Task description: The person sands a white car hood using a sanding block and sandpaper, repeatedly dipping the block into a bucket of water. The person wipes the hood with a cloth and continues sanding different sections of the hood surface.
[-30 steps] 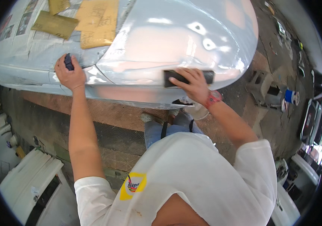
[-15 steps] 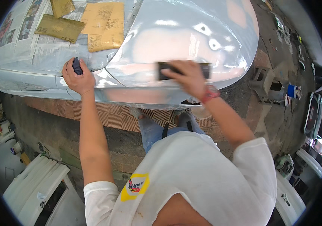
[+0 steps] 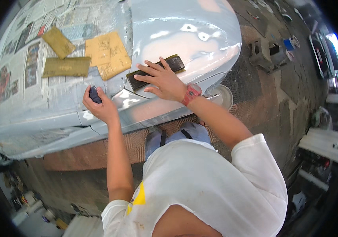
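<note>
A long dark sanding block (image 3: 174, 62) with a sheet of brownish sandpaper under it lies slantwise on the grey-white car panel (image 3: 169, 27). My right hand (image 3: 165, 81), a red watch on its wrist, holds the block from above, fingers spread across it and thumb by its near edge. To the left, my left hand (image 3: 105, 109) is closed round a small dark blue lump (image 3: 95, 94), whose kind I cannot make out. That hand rests near the panel's side edge, beside the newspaper covering. Pale pinkish patches show in the panel's coating.
Newspaper (image 3: 58, 94) under clear film covers the surface at left. On it lie two olive sandpaper pieces (image 3: 66, 67) and folded yellow-brown sheets (image 3: 115, 55). A round tub (image 3: 226, 96) stands by my right forearm. A grey stool (image 3: 262, 55) lies on the floor at right.
My right hand has drawn the sanding block leftward along the panel, and the block now sits at a slant. The whole view has shifted and turned. My left hand still holds the dark lump.
</note>
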The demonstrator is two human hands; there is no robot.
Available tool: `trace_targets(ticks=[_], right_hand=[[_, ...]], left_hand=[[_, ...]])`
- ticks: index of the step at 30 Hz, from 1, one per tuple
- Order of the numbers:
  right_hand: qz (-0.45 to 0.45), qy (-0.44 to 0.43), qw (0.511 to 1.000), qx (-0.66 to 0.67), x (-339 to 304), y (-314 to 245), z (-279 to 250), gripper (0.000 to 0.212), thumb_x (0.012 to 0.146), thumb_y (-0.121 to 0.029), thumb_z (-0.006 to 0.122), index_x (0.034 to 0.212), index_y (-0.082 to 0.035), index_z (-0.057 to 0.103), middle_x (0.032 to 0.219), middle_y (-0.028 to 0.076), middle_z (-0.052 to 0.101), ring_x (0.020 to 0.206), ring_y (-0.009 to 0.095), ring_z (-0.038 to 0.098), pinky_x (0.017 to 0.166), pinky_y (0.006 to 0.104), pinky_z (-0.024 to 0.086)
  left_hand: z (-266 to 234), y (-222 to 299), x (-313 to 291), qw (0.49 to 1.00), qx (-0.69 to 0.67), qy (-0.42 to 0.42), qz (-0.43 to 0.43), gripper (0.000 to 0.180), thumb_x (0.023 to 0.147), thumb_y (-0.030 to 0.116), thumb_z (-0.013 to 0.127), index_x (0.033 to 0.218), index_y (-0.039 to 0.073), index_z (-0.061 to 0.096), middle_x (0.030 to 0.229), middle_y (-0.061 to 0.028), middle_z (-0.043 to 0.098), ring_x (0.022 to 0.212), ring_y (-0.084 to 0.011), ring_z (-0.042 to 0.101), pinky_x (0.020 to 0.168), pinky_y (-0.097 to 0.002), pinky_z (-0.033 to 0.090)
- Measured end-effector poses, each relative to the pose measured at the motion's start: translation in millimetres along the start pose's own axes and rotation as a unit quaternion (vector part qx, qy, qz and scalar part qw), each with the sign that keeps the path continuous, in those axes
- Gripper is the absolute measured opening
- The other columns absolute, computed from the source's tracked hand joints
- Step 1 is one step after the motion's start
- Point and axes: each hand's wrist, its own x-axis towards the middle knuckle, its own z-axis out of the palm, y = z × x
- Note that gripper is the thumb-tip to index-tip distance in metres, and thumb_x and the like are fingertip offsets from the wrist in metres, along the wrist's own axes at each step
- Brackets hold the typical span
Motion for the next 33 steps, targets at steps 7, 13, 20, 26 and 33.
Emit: trace_targets(ticks=[7, 13, 20, 26, 33], right_hand=[[0.204, 0.398, 0.543, 0.711, -33, -46, -41, 0.048, 0.108, -0.040, 0.074, 0.143, -0.007, 0.068, 0.147, 0.012, 0.065, 0.131, 0.021, 0.065, 0.093, 0.0398, 0.064], [0.367, 0.349, 0.775, 0.379, 15, -7, -58, 0.029, 0.103, -0.031, 0.078, 0.107, -0.003, 0.077, 0.089, 0.004, 0.075, 0.081, 0.012, 0.069, 0.069, 0.0313, 0.056], [0.454, 0.407, 0.703, 0.366, -57, 86, -77, 0.026, 0.101, -0.026, 0.080, 0.103, -0.001, 0.074, 0.085, 0.010, 0.076, 0.074, 0.018, 0.073, 0.073, 0.0360, 0.058], [0.567, 0.460, 0.672, 0.122, -180, 185, -76, 0.033, 0.100, -0.032, 0.080, 0.114, -0.003, 0.072, 0.108, 0.018, 0.076, 0.101, 0.036, 0.073, 0.091, 0.0462, 0.057], [0.546, 0.482, 0.685, 0.017, -171, 217, -27, 0.045, 0.101, -0.034, 0.077, 0.134, -0.007, 0.062, 0.137, 0.019, 0.063, 0.136, 0.043, 0.054, 0.113, 0.0555, 0.045]], left_hand=[[9, 140, 6, 0.796, -0.277, -0.535, -0.055, 0.069, 0.110, 0.046, 0.065, 0.168, 0.013, 0.046, 0.158, -0.0237, 0.058, 0.135, -0.0356, 0.063, 0.115, -0.0479, 0.049], [91, 96, -17, 0.763, 0.072, -0.485, 0.422, 0.057, 0.092, 0.037, 0.084, 0.142, 0.012, 0.070, 0.137, -0.0257, 0.065, 0.126, -0.0459, 0.060, 0.107, -0.0551, 0.049], [81, 88, -17, 0.711, 0.080, -0.505, 0.482, 0.056, 0.094, 0.022, 0.083, 0.148, 0.024, 0.069, 0.145, -0.0169, 0.061, 0.119, -0.0403, 0.063, 0.104, -0.0503, 0.053], [81, 82, -15, 0.667, 0.103, -0.511, 0.533, 0.059, 0.094, 0.022, 0.083, 0.151, 0.032, 0.069, 0.140, -0.0138, 0.064, 0.112, -0.0346, 0.065, 0.099, -0.0470, 0.057], [223, 171, -53, 0.744, 0.049, -0.461, 0.481, 0.048, 0.094, 0.028, 0.083, 0.142, 0.029, 0.076, 0.127, -0.0143, 0.070, 0.106, -0.0360, 0.065, 0.094, -0.0450, 0.057]])
